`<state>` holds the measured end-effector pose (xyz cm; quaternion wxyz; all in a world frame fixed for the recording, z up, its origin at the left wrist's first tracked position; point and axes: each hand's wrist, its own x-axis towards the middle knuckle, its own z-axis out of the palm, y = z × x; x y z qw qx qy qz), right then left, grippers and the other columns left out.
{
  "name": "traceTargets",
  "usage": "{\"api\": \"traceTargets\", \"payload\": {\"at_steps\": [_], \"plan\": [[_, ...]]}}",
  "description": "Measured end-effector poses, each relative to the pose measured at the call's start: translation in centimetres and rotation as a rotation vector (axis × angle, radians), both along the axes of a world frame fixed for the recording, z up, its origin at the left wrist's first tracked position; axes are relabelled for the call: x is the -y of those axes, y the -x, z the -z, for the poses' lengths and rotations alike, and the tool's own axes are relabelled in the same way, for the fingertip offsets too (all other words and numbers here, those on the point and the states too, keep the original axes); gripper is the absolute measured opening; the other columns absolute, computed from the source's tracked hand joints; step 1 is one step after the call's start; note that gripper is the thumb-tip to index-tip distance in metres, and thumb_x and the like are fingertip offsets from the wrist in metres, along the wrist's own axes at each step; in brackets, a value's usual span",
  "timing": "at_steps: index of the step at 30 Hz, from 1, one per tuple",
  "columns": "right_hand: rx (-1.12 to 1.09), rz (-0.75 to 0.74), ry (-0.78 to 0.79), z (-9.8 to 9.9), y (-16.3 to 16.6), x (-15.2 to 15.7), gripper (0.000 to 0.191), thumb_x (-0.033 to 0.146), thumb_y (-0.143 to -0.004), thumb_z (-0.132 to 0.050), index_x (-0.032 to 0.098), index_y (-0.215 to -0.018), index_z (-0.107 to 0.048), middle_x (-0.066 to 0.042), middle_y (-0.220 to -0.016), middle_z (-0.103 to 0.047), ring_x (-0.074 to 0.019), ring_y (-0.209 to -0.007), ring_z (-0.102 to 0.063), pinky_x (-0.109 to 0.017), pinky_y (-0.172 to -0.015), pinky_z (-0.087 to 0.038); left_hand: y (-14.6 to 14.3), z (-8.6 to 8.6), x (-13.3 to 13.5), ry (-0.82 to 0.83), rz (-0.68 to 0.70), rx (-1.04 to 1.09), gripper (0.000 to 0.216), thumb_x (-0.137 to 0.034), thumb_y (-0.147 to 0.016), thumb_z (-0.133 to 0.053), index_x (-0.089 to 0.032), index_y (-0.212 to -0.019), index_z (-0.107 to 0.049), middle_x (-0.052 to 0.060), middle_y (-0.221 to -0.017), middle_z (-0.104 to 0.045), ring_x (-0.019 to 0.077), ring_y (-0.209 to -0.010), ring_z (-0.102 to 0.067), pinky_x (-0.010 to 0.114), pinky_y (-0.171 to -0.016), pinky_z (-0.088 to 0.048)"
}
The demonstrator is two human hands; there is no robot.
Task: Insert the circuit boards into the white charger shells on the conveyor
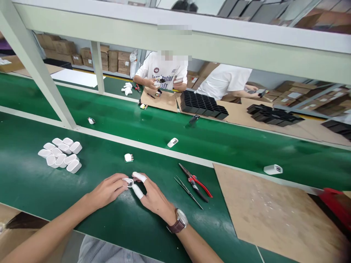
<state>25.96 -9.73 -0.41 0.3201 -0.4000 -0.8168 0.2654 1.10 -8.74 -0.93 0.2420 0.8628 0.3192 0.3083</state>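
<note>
Between the fingers of my left hand [111,189] is a small white plastic housing [128,180], its open end facing me with dark parts inside. White finger covers are on the thumb and forefinger of my right hand [149,193], which close around the housing's right end. Behind my hands lies a small circuit board with a white block [128,157]. To the right are tweezers [188,193] and red-and-black long-nose pliers [195,182]. Several empty white housings [60,155] form a group at left.
A green conveyor belt [137,126] runs beyond a pale rail, carrying a white housing [172,142], another white housing [273,169] and a board [91,120]. Brown cardboard [263,204] covers the bench at right. Across the belt, two people work near black trays [201,106]. A frame post [41,65] rises at left.
</note>
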Motion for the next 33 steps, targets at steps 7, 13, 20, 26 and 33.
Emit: {"api": "traceTargets", "payload": {"at_steps": [7,13,20,26,33], "plan": [[-0.042,0.088,0.006,0.9,-1.6,-0.6,0.039,0.024,-0.108,-0.047,0.026,-0.146,-0.047,-0.012,-0.13,-0.063,-0.0239,-0.116,-0.066,-0.048,-0.104,-0.058,-1.1,-0.3,0.1,0.152,-0.119,0.102,0.009,-0.025,-0.1,-0.065,-0.024,-0.096,-0.073,0.009,-0.121,-0.074,0.0233,-0.102,-0.072,0.039,-0.093,-0.06],[-0.01,0.081,-0.04,1.8,-1.6,-0.7,0.041,0.022,-0.107,-0.048,0.024,-0.148,-0.047,-0.014,-0.138,-0.058,-0.0253,-0.125,-0.061,-0.05,-0.108,-0.056,-1.6,-1.4,-1.4,1.141,-0.315,0.644,0.033,-0.047,-0.085,-0.083,-0.018,-0.091,-0.069,0.008,-0.09,-0.078,0.0221,-0.083,-0.076,0.036,-0.079,-0.064],[0.027,0.076,-0.154,2.4,-1.4,-0.7,0.041,0.016,-0.103,-0.052,0.024,-0.144,-0.051,-0.013,-0.132,-0.061,-0.0277,-0.123,-0.061,-0.052,-0.105,-0.058,-3.4,-3.1,-10.7,0.438,-0.376,0.294,0.028,-0.044,-0.084,-0.079,-0.019,-0.088,-0.067,0.009,-0.096,-0.076,0.0251,-0.091,-0.074,0.041,-0.085,-0.061],[0.008,0.093,-0.229,3.3,-1.4,-0.9,0.039,0.014,-0.102,-0.051,0.025,-0.139,-0.054,-0.012,-0.128,-0.064,-0.0266,-0.116,-0.066,-0.05,-0.101,-0.061,-4.9,-3.7,-22.1,0.18,-0.485,0.059,0.012,-0.025,-0.085,-0.076,-0.02,-0.091,-0.067,0.009,-0.106,-0.07,0.0277,-0.106,-0.068,0.048,-0.102,-0.052],[0.012,0.062,-0.226,5.0,-2.6,-1.6,0.047,0.015,-0.098,-0.052,0.031,-0.143,-0.055,-0.011,-0.133,-0.067,-0.0277,-0.118,-0.07,-0.043,-0.098,-0.065,-1.5,-3.9,-24.1,0.065,-0.587,-0.242,0.075,-0.022,-0.066,-0.094,-0.023,-0.134,-0.063,0.016,-0.152,-0.051,0.0443,-0.15,-0.032,0.064,-0.121,-0.027]]}}
